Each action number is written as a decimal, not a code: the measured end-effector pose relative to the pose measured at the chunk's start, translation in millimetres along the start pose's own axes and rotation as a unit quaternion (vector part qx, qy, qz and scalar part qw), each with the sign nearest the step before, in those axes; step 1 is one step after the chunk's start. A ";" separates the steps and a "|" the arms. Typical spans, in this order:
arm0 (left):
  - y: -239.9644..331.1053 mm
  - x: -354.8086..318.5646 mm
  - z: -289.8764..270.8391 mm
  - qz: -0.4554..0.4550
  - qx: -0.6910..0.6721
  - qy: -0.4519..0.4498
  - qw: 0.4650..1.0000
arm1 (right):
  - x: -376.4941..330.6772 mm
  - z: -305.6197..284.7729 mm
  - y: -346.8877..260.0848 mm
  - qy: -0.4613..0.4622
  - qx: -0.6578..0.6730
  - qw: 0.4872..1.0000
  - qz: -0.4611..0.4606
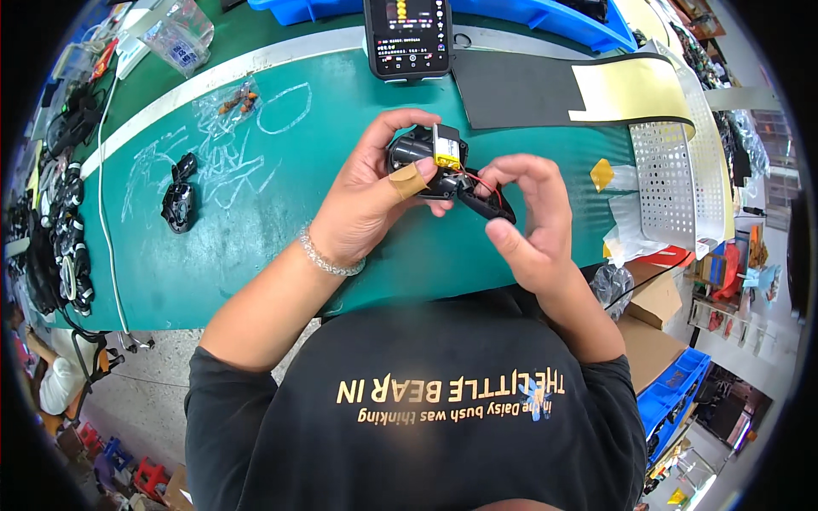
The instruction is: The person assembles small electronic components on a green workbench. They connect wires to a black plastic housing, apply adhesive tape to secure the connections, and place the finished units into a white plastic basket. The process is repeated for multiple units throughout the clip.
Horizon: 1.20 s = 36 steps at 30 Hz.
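Above the green table, my left hand [354, 204] is closed round a black plastic housing [409, 155], its thumb wrapped in a tan bandage. A silver pouch battery [446, 143] with yellow tape at one end lies against the housing, by that thumb. Thumb and fingers of my right hand [543, 217] are closed on a smaller, dark oval part [487, 204]. Thin red wire [489, 181] runs between the battery side and this part. The housing's underside is hidden by my left fingers.
Left on the table [281, 247] lies another black part [178, 204], with a clear bag [228, 104] of orange-brown pieces behind. A phone [409, 38] stands at the back. To the right are a black mat [520, 89] and a perforated metal tray [669, 183].
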<state>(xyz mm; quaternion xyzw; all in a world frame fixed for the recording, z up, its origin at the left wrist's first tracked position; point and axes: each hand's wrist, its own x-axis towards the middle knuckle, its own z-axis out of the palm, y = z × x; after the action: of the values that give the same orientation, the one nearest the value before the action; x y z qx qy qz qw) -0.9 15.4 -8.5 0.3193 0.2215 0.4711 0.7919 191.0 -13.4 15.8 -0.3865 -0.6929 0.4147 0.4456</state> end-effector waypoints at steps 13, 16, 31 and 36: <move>-12.6 0.1 -1.0 0.121 0.240 0.041 0.962 | 11.7 9.6 26.7 0.066 -0.068 0.995 -0.042; -9.4 -1.4 -0.1 0.064 0.185 0.067 0.978 | 12.2 11.5 28.9 0.087 -0.071 0.991 -0.078; -9.8 -4.4 7.0 -0.131 0.178 -0.060 0.973 | 39.9 16.0 26.7 0.103 0.375 0.921 -0.017; -11.0 -7.2 15.4 -0.131 0.185 -0.080 0.971 | 62.8 16.3 11.6 -0.092 0.309 0.945 0.048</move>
<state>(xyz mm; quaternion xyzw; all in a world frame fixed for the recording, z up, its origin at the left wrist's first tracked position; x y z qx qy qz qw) 12.5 0.5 -5.2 0.4656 0.2806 0.2873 0.7886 158.5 43.8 19.6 -0.2229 -0.5490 0.6634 0.4570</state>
